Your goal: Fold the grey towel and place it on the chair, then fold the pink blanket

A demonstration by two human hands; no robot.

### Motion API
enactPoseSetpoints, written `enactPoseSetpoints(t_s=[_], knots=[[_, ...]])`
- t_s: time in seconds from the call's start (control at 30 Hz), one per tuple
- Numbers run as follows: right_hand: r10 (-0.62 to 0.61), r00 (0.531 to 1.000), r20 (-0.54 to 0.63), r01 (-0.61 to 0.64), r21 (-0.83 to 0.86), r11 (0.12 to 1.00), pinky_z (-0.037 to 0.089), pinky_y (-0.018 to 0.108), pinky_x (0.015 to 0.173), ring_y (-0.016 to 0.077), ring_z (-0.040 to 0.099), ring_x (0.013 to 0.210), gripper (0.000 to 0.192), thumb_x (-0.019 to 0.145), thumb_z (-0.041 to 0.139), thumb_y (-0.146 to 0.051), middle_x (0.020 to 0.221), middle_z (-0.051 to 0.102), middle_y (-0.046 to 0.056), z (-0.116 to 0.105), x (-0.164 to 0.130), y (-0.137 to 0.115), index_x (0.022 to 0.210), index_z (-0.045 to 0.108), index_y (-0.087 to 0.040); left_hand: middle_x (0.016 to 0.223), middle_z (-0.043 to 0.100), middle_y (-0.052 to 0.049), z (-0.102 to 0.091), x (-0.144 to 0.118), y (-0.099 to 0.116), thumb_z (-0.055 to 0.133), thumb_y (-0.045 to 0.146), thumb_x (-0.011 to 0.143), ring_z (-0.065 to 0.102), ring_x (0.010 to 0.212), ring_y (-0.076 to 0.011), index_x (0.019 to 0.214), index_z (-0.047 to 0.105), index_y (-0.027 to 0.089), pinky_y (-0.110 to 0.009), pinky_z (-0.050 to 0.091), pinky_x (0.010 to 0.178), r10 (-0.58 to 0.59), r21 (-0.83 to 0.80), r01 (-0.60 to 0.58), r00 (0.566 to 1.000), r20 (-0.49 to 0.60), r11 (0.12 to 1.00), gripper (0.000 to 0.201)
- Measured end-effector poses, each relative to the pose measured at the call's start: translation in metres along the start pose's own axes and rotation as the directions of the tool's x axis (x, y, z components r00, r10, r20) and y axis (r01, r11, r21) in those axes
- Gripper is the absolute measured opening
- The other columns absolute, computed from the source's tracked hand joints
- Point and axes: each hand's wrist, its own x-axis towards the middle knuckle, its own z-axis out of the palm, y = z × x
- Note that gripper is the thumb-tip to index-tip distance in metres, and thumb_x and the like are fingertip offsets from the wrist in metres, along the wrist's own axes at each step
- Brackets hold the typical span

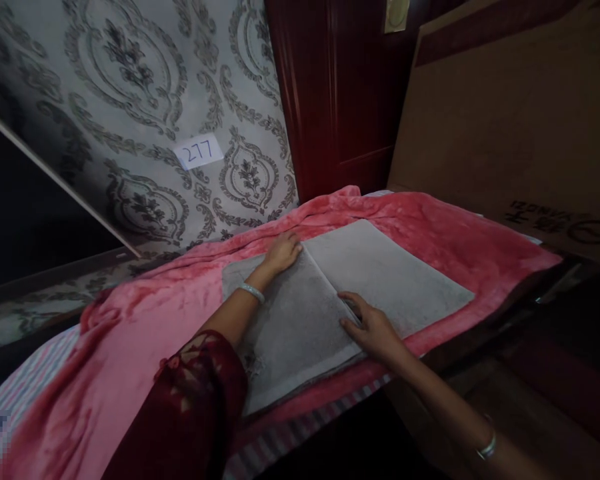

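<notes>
Hands lay flat on a grey towel [330,293] spread over a pink blanket [145,333] in the middle of the view. The left hand [283,253] rested with fingers extended and palm down at the far end of a crease that ran across the towel, toward eleven o'clock from the towel's centre; it gripped nothing. The right hand [373,327] pressed, also uncurled and palm down, on the near end of the same crease, toward five o'clock, its fingertips on the folded edge. A pale bangle [251,292] circled the left wrist, above a dark red patterned sleeve [190,400], and a silvery bangle [487,447] sat on the right wrist. The blanket draped over a striped sheet [30,387] at eight o'clock. Patterned wallpaper [145,100] filled the view at eleven o'clock, with a paper label [199,151] reading 277 stuck on it. A dark red wooden door [340,93] stood at twelve o'clock, and a large cardboard box [515,113] leaned at two o'clock.
</notes>
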Motion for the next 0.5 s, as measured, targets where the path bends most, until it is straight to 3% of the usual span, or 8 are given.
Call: enactPoseSetpoints(t_s=[0.1,0.23,0.5], knots=[[-0.006,1.000,0.002,0.006,0.012,1.000,0.047,0.029,0.063,0.0184,0.062,0.066,0.052,0.078,0.053,-0.032,0.081,0.068,0.001,0.000,0.001,0.001,0.128,0.053,-0.019,0.155,0.044,-0.007,0.012,-0.014,0.002,0.044,0.041,0.098,0.036,0.145,-0.0237,0.144,0.049,0.024,-0.044,0.025,0.121,0.050,0.011,-0.052,0.995,0.090,0.999,0.050],[0.002,1.000,0.028,-0.003,0.040,0.999,0.050,0.031,0.068,0.0198,0.066,0.073,0.054,0.079,0.053,-0.033,0.091,0.071,0.004,0.001,0.000,0.003,0.131,0.050,-0.018,0.163,0.030,-0.009,0.030,-0.020,0.000,0.033,0.048,0.100,0.025,0.150,-0.0275,0.153,0.036,0.024,-0.052,0.019,0.121,0.010,0.018,-0.013,0.990,0.139,1.000,0.058],[0.024,1.000,0.019,-0.024,-0.008,1.000,0.048,0.029,0.061,0.0191,0.062,0.065,0.052,0.082,0.052,-0.033,0.080,0.068,0.002,0.000,-0.001,-0.001,0.131,0.052,-0.017,0.163,0.030,-0.008,0.030,-0.021,0.000,0.033,0.047,0.100,0.027,0.150,-0.0258,0.153,0.035,0.026,-0.050,0.020,0.121,0.011,0.030,-0.015,0.992,0.122,0.999,0.057]])
